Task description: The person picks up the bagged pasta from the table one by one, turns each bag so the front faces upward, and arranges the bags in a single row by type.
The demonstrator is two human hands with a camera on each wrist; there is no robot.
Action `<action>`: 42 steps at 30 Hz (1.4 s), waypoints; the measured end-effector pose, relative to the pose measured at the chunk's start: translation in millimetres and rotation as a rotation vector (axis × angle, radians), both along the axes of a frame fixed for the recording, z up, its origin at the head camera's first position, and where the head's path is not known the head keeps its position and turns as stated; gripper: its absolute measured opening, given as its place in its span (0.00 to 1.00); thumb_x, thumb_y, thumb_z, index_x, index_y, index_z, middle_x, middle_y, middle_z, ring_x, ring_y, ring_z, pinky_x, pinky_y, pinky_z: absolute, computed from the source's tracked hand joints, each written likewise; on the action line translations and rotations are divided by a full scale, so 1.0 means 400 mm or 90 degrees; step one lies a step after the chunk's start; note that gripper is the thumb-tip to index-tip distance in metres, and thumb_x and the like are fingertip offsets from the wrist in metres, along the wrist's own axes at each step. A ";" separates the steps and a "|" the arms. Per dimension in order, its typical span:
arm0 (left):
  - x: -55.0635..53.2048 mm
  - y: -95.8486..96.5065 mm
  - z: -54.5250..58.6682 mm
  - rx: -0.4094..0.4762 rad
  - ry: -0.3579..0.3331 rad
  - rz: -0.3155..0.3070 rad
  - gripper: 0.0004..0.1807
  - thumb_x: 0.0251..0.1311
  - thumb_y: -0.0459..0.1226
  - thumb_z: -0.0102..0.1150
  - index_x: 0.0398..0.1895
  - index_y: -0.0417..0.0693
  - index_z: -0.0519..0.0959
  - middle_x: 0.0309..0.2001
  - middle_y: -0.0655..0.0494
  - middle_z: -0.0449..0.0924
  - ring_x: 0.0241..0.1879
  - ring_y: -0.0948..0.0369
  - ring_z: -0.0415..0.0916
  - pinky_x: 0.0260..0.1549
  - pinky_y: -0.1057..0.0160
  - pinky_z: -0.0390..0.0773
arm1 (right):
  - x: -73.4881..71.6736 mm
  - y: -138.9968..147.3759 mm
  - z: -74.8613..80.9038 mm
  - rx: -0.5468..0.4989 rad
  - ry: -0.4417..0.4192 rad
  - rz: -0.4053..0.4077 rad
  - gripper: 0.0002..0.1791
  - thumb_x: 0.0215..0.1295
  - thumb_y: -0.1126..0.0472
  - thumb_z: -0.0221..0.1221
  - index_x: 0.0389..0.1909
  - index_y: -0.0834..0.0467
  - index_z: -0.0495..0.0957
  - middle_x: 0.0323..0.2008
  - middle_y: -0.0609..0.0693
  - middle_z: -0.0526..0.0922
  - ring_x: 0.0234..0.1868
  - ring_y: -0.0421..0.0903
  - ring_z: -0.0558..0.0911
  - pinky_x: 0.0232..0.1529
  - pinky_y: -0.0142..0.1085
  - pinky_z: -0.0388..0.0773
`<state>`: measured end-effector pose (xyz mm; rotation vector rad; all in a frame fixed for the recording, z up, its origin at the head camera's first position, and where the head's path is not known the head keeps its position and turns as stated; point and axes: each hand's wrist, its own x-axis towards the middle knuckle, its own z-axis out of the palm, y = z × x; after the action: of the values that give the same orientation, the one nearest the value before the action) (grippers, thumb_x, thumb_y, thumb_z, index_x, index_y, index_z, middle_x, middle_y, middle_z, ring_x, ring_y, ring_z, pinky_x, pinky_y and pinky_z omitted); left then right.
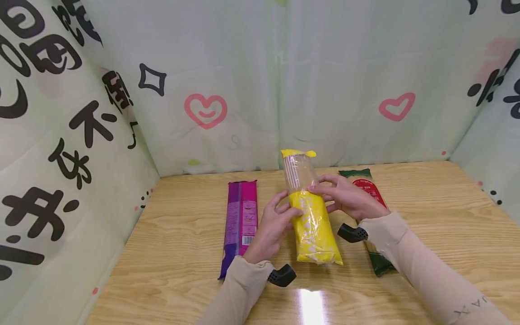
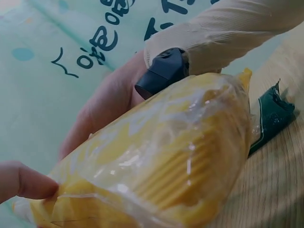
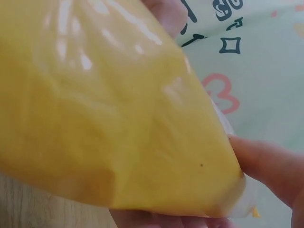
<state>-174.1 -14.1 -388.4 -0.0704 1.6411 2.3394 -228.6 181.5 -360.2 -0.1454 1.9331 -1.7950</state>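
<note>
Yellow packet (image 1: 318, 232) (partly clear), tilted, between left fingers (image 1: 289, 214) and right fingers (image 1: 323, 189)

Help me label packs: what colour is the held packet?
The held packet is mostly yellow, best seen in the head view.

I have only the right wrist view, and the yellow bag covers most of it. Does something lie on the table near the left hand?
Observer: Yes, a purple packet lies on the table beside the left hand.
Operator: And near the right hand?
Observer: A green packet; the right hand and sleeve partly cover it.
Operator: I see no letters on the yellow bag. Does it have any?
Observer: Yes, the head view shows pale lettering along its front.
</note>
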 end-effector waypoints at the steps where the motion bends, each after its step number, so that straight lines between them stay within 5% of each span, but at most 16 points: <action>1: -0.001 0.000 -0.002 0.003 0.002 0.000 0.32 0.51 0.32 0.61 0.61 0.54 0.65 0.51 0.51 0.76 0.46 0.54 0.77 0.43 0.57 0.78 | 0.001 -0.001 0.001 0.001 0.000 -0.007 0.32 0.60 0.52 0.59 0.57 0.65 0.58 0.49 0.62 0.72 0.44 0.57 0.80 0.41 0.50 0.78; 12: 0.008 -0.004 -0.007 -0.087 0.026 0.040 0.29 0.50 0.37 0.64 0.59 0.53 0.69 0.50 0.49 0.73 0.44 0.56 0.75 0.40 0.59 0.78 | 0.012 -0.009 0.009 -0.005 0.013 -0.005 0.33 0.58 0.57 0.62 0.57 0.65 0.57 0.41 0.58 0.81 0.41 0.56 0.81 0.39 0.51 0.79; 28: 0.017 -0.003 0.001 -0.129 0.035 0.032 0.33 0.49 0.37 0.67 0.60 0.48 0.67 0.49 0.48 0.73 0.44 0.55 0.73 0.40 0.60 0.78 | 0.009 -0.007 0.000 0.013 0.003 -0.002 0.33 0.59 0.53 0.61 0.56 0.65 0.57 0.42 0.59 0.80 0.42 0.58 0.81 0.39 0.51 0.79; 42: 0.003 -0.014 -0.013 -0.155 0.000 0.019 0.32 0.48 0.34 0.68 0.59 0.47 0.68 0.47 0.48 0.75 0.43 0.56 0.75 0.41 0.61 0.77 | 0.013 0.010 -0.014 0.029 0.012 0.017 0.33 0.59 0.56 0.61 0.58 0.64 0.55 0.46 0.61 0.76 0.42 0.54 0.80 0.39 0.49 0.79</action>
<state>-173.1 -19.5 -393.7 -0.1456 1.9285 2.1485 -223.4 185.3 -365.6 -0.1729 1.9734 -1.7369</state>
